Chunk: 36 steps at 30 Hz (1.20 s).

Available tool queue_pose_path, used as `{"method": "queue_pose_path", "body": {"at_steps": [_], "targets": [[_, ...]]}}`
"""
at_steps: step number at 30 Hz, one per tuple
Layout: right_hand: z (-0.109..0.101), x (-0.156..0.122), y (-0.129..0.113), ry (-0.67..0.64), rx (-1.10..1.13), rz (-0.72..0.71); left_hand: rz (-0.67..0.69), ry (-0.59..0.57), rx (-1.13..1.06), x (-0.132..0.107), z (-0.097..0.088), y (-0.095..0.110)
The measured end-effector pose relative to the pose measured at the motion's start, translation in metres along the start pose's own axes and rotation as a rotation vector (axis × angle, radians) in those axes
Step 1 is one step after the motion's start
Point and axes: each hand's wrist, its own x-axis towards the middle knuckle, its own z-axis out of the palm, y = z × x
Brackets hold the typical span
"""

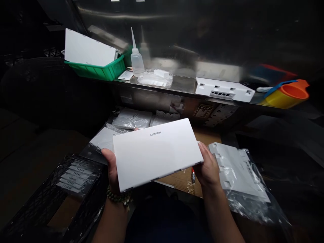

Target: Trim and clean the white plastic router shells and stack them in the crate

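Panel (157, 158), white, smooth and rectangular (HUAWEI lettering (155, 133) reads upside down near its far edge), spans the head view's middle, the left hand (112, 168) clamped on one end, the right hand (208, 167) on the other, above brown cardboard (181, 182). Crinkled clear film (244, 204) surrounds a pale casing (234, 168) at right.

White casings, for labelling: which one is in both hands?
The HUAWEI-lettered casing, between left hand and right hand; the shelf casing with ports and the green-basket casing sit unheld.
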Motion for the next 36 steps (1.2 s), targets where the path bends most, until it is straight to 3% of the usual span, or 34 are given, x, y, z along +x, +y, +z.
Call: {"method": "queue_pose_path", "body": {"at_steps": [4, 13, 16, 20, 22, 26, 31, 36], "targets": [[0.000, -0.005, 0.000, 0.008, -0.014, 0.000, 0.024, -0.014, 0.066, -0.006, -0.001, -0.003], [-0.008, -0.002, 0.006, -0.041, 0.042, 0.059, 0.029, 0.117, 0.088, -0.009, 0.011, -0.006], [-0.012, -0.002, 0.010, -0.046, 0.045, 0.062, -0.011, 0.182, 0.124, -0.005, 0.008, 0.000], [-0.021, 0.004, 0.018, -0.010, -0.064, -0.001, -0.092, 0.371, 0.476, 0.002, -0.013, 0.016], [-0.026, 0.008, 0.020, 0.003, -0.162, -0.085, -0.088, 0.387, 0.663, 0.002, -0.025, 0.022], [-0.034, 0.015, 0.013, 0.055, -0.211, -0.221, 0.081, 0.215, 0.916, -0.004, -0.040, 0.024], [-0.033, 0.010, -0.009, -0.142, 0.033, 0.082, 0.267, -0.058, 1.121, -0.006, -0.034, 0.022], [-0.026, 0.005, -0.012, -0.102, 0.135, 0.144, 0.286, -0.172, 1.163, -0.003, -0.025, 0.023]]}}
